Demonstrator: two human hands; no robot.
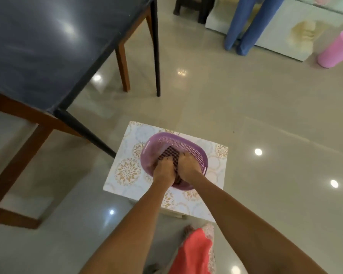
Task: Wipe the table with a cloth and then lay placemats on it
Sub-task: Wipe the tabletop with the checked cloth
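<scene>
Purple basket: on the small patterned counter.
Checked cloth: inside the basket.
Left hand: grip holding the cloth.
Right hand: grip holding the cloth.
Dark table: left of the basket, apart.

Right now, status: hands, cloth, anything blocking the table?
Both hands, left and right, gripping the checked cloth inside the purple basket on the small stool. Dark table untouched, top bare. No placemats seen.

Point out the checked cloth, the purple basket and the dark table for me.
checked cloth (169,153), head view, on the patch showing above the hands.
purple basket (188,147), head view, on its perforated far wall.
dark table (48,46), head view, on its glossy top.
</scene>
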